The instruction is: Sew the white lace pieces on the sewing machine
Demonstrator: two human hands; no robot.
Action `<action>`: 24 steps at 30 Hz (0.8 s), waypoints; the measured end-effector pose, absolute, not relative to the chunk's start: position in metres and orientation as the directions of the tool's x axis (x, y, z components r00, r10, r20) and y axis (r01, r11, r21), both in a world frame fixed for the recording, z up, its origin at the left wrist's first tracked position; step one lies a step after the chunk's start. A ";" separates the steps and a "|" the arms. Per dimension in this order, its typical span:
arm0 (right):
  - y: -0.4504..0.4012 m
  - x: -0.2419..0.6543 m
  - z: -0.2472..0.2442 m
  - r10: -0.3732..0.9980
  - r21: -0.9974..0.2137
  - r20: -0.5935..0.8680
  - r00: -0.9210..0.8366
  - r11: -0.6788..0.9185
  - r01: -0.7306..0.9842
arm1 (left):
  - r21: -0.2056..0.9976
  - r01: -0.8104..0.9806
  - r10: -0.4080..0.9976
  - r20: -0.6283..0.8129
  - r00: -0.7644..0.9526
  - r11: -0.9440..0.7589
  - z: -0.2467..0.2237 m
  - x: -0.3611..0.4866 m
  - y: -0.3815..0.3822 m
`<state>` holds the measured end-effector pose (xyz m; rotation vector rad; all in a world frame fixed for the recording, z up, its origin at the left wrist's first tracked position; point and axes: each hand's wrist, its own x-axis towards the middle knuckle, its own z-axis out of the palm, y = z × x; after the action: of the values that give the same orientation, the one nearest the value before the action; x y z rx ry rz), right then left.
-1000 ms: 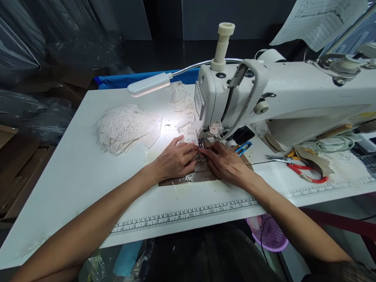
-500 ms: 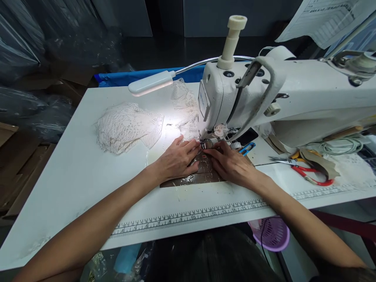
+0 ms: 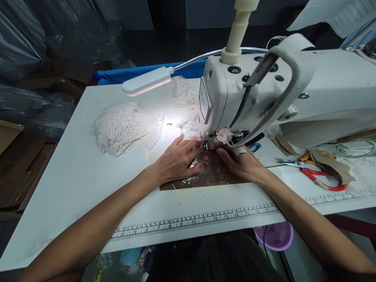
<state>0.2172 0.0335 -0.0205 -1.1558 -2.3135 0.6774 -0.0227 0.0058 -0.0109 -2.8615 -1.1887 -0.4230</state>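
My left hand (image 3: 178, 159) rests with fingers apart on the brown plate (image 3: 205, 176), its fingertips just left of the presser foot (image 3: 208, 145). My right hand (image 3: 242, 163) is right of the foot, thumb lying on the plate and its other fingers partly hidden behind the machine's needle end. Whether it holds anything cannot be made out. The white sewing machine (image 3: 217, 94) stands over both hands. White lace (image 3: 186, 103) lies behind the foot, and a bunched lace pile (image 3: 126, 127) sits to the left under the lamp.
A lamp (image 3: 148, 81) on a bendable neck hangs over the lace. Red-handled scissors (image 3: 323, 180) and a blue-handled tool (image 3: 255, 147) lie to the right. A printed ruler (image 3: 194, 222) runs along the front edge. A purple basket (image 3: 276, 236) is below the table.
My right hand has moved slightly right, away from the foot, uncovering more of the brown plate. The view has shifted, so the machine looks larger. My left hand has stayed almost still.
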 end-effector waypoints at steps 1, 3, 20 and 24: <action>0.031 0.218 -0.021 0.824 -0.597 0.205 -0.528 0.533 0.600 | 0.094 0.697 0.693 0.258 0.673 -0.711 -0.011 -0.023 0.006; 0.028 0.220 -0.022 0.837 -0.564 0.283 -0.468 0.540 0.625 | 0.106 0.694 0.692 0.270 0.669 -0.712 -0.012 -0.023 0.005; 0.024 0.223 -0.028 0.822 -0.477 0.271 -0.501 0.567 0.672 | 0.233 0.680 0.718 0.246 0.650 -0.695 -0.004 -0.035 0.025; 0.023 0.223 -0.026 0.808 -0.454 0.227 -0.544 0.582 0.674 | 0.280 0.702 0.755 0.269 0.598 -0.655 0.004 -0.042 0.058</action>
<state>0.2233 0.0231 -0.0260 -1.1921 -2.4031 0.4414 -0.0417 0.0577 0.0037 -2.9363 -1.3470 -0.6069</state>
